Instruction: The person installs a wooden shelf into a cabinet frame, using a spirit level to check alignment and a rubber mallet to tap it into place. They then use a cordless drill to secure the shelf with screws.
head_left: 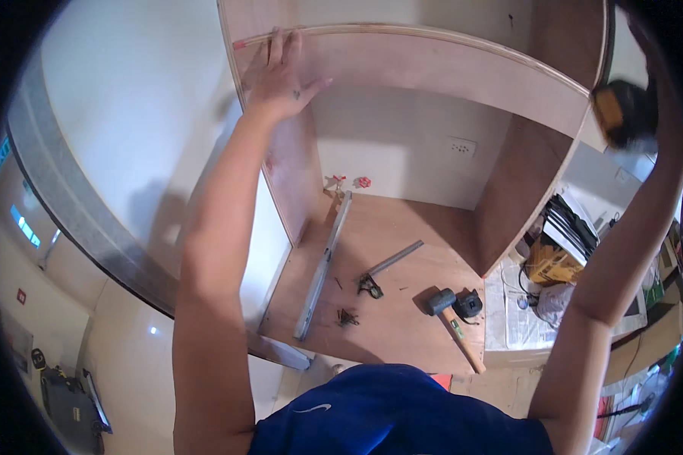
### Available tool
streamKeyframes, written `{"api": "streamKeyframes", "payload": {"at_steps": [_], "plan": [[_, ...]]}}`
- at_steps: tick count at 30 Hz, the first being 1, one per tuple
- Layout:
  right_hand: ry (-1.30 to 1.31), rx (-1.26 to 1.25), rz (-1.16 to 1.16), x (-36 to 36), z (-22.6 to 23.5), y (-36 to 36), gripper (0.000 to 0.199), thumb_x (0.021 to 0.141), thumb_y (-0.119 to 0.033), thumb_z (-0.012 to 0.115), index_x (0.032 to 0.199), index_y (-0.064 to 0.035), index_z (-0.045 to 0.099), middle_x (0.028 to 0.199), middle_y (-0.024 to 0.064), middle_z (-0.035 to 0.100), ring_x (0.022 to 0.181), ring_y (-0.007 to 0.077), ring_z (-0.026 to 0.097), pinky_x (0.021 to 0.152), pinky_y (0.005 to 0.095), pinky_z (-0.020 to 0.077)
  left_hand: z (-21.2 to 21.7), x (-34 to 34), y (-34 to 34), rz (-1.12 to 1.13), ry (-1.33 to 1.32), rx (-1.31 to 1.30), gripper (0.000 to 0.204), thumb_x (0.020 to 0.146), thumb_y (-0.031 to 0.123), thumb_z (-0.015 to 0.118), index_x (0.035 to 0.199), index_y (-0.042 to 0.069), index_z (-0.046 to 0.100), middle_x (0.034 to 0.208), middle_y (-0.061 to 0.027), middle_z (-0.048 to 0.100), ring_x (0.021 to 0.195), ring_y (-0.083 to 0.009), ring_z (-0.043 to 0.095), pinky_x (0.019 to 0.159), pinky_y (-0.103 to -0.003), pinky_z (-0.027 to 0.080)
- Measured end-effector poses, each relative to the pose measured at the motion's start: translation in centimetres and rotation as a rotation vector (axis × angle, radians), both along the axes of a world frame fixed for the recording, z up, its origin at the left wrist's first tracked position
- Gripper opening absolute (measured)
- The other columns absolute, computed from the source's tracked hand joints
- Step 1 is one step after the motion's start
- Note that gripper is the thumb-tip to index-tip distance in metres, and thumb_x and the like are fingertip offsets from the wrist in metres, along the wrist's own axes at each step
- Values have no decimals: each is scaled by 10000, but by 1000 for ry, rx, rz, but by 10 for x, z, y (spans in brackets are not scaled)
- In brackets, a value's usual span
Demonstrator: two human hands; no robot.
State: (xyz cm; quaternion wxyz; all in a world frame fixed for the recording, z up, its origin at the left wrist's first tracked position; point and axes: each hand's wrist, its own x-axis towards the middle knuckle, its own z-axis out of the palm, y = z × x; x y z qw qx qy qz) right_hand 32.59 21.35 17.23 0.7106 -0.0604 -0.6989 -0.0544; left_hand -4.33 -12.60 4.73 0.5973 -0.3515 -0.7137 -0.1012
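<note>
My left hand [279,85] lies with fingers spread on the left end of the pale wooden front rail [425,64] of a plywood cabinet. At the far upper right, my right hand [662,95] is raised beside the cabinet's right side, dim and partly lost at the picture's edge. It grips what looks like a black and yellow cordless drill [622,114], blurred by motion; its front end is hidden. Below, on the cabinet's bottom board [387,334], are a metal drawer slide [324,265], a combination square [387,269], a rubber mallet [455,326] and a black tape measure [469,305].
A small heap of dark screws [347,317] lies on the board. Two red valve handles [363,182] and a socket [461,147] are at the back wall. Right of the cabinet, a cluttered counter holds a yellow box [558,262]. A black case [74,406] stands lower left.
</note>
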Motion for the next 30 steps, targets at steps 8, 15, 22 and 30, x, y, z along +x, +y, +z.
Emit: {"api": "streamKeyframes", "payload": {"at_steps": [8,15,22,30], "plan": [[-191,-239,-99,184,-214,135,475,843,-303,749,1194,13,695,1156,124,733,1016,214,674,976,391,508,-105,53,-14,43,-405,-81,690,938,459,709,1472,107,451,1502,-191,414,1372,-410,399,1127,-511,357],[-257,-410,-216,276,-323,137,379,831,-127,747,1163,39,670,1157,126,721,1018,230,662,977,386,494,-355,165,-50,-193,-1353,-218,72,895,151,700,878,91,735,887,-159,742,846,-359,708,761,-465,557],[-214,-583,-229,337,-335,160,311,818,-125,755,1090,18,707,1037,102,731,915,223,675,894,383,527,-504,204,-31,32,-1413,-132,66,858,100,742,912,61,737,909,-179,751,863,-373,724,782,-463,570],[-204,-508,-146,347,-329,165,507,801,-172,814,1224,21,611,1165,119,672,1036,235,643,969,400,500,-525,190,-21,210,-1417,-150,129,820,122,755,889,12,755,911,-221,743,906,-407,723,848,-490,572]]}}
